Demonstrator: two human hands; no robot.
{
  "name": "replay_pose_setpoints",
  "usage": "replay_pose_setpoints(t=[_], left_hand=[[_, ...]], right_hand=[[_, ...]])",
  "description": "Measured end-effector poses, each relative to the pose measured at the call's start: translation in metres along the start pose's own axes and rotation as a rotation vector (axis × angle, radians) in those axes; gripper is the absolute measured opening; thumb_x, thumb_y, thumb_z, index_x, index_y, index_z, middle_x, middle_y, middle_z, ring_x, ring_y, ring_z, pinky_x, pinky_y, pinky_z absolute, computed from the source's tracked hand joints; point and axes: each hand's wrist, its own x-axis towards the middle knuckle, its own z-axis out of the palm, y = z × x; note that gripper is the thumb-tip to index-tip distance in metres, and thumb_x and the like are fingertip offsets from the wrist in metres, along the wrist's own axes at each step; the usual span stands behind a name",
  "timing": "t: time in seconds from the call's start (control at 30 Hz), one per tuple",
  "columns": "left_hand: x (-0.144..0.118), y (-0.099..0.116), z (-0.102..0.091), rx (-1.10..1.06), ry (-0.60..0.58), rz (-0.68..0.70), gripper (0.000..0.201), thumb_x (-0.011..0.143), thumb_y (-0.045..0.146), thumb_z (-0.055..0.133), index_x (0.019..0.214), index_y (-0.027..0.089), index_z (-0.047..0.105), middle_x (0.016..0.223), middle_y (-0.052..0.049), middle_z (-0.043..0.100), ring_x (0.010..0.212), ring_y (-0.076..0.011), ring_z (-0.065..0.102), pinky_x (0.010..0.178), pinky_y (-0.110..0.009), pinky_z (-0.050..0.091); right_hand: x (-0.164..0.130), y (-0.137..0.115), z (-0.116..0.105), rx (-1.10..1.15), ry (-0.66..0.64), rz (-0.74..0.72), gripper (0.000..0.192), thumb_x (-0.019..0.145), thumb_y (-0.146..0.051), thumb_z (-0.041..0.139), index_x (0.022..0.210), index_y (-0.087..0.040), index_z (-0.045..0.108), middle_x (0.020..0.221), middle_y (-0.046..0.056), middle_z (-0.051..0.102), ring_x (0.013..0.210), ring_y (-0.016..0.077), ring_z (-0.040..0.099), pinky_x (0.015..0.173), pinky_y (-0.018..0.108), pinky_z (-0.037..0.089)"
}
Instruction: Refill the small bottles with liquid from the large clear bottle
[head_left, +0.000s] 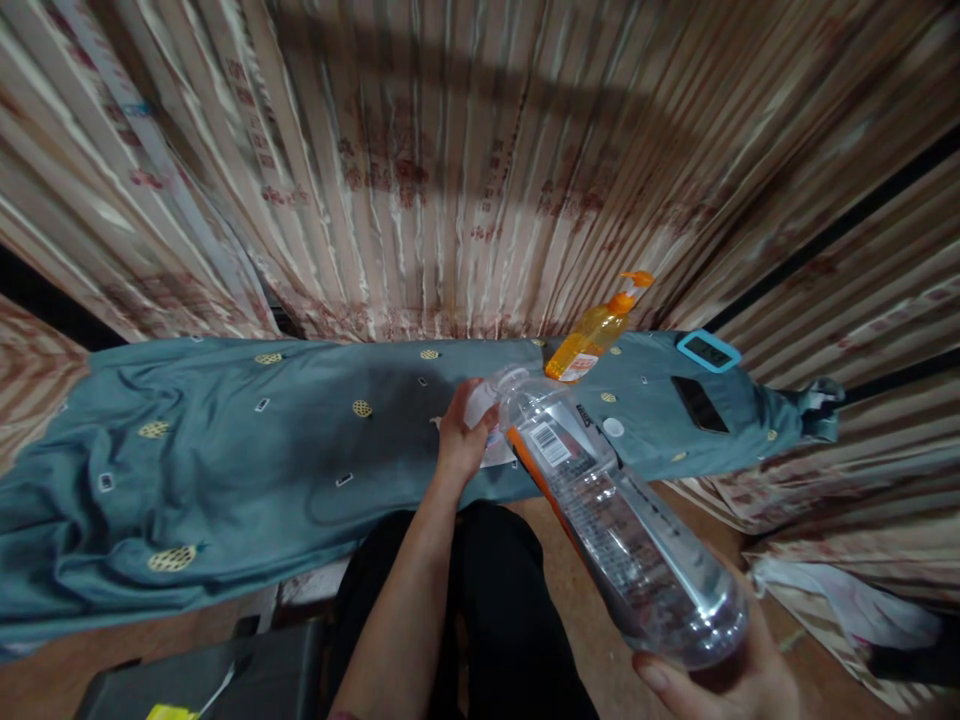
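Currently the right hand (720, 675) is gripping the bottle (607, 510) base at five o'clock; the left hand (461, 435) is closing on its cap (495, 385), which probably needs twisting next.

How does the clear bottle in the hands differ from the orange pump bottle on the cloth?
The clear bottle is see-through, held tilted, right hand at its base and left hand at its neck; the orange pump bottle stands untouched on the teal cloth. The clear bottle looks larger, though it is nearer the camera. The orange pump bottle has a pump top; the clear bottle's top is hidden. Both carry labels.
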Motion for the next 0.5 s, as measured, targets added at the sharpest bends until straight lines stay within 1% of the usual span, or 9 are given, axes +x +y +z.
replay_pose_setpoints(t=[0.1, 0.23, 0.3, 0.4, 0.43, 0.5], left_hand=[[0.0, 0.0, 0.0, 0.0, -0.008, 0.0, 0.039, 0.075, 0.028, 0.071, 0.112, 0.02, 0.063, 0.119, -0.008, 0.069, 0.115, -0.0245, 0.063, 0.105, -0.038, 0.046], [0.0, 0.0, -0.001, -0.007, -0.017, 0.009, 0.04, 0.075, 0.029, 0.07, 0.113, 0.019, 0.062, 0.119, -0.008, 0.068, 0.114, -0.0239, 0.063, 0.104, -0.037, 0.047], [0.0, -0.001, -0.001, -0.009, -0.018, 0.012, 0.041, 0.075, 0.03, 0.069, 0.114, 0.019, 0.062, 0.12, -0.009, 0.068, 0.114, -0.0242, 0.063, 0.104, -0.037, 0.047], [0.0, -0.002, -0.002, -0.006, -0.03, 0.016, 0.041, 0.076, 0.034, 0.069, 0.114, 0.019, 0.062, 0.12, -0.009, 0.068, 0.114, -0.0241, 0.063, 0.103, -0.037, 0.048], [0.0, -0.002, -0.002, -0.002, -0.031, 0.017, 0.041, 0.076, 0.034, 0.069, 0.114, 0.019, 0.062, 0.121, -0.009, 0.068, 0.114, -0.0241, 0.063, 0.103, -0.036, 0.048], [0.0, -0.001, -0.002, 0.003, -0.026, 0.017, 0.041, 0.076, 0.035, 0.07, 0.113, 0.019, 0.063, 0.121, -0.009, 0.068, 0.115, -0.0245, 0.063, 0.104, -0.037, 0.048]], right_hand=[[0.0, -0.001, 0.0, -0.01, 0.003, -0.01, 0.085, 0.045, -0.068, 0.082, 0.115, -0.027, 0.054, 0.106, -0.001, 0.069, 0.1, 0.0166, 0.069, 0.084, 0.018, 0.053], [-0.001, -0.001, -0.001, -0.036, -0.021, -0.032, 0.085, 0.048, -0.067, 0.081, 0.117, -0.025, 0.053, 0.105, 0.001, 0.07, 0.095, 0.0181, 0.07, 0.082, 0.021, 0.055], [0.0, 0.002, -0.002, 0.0, -0.039, -0.026, 0.088, 0.047, -0.063, 0.084, 0.12, -0.026, 0.051, 0.106, 0.001, 0.07, 0.093, 0.018, 0.071, 0.08, 0.021, 0.056], [0.005, 0.009, -0.006, 0.08, -0.053, -0.015, 0.091, 0.045, -0.057, 0.088, 0.123, -0.027, 0.05, 0.115, 0.002, 0.07, 0.099, 0.0177, 0.071, 0.084, 0.019, 0.054], [0.008, 0.013, -0.009, 0.091, -0.071, -0.035, 0.092, 0.045, -0.055, 0.089, 0.123, -0.027, 0.051, 0.115, 0.003, 0.07, 0.099, 0.0188, 0.071, 0.084, 0.02, 0.055], [0.015, 0.02, -0.015, 0.068, -0.172, -0.087, 0.091, 0.045, -0.047, 0.091, 0.124, -0.026, 0.05, 0.113, 0.005, 0.072, 0.1, 0.023, 0.072, 0.083, 0.026, 0.058]])
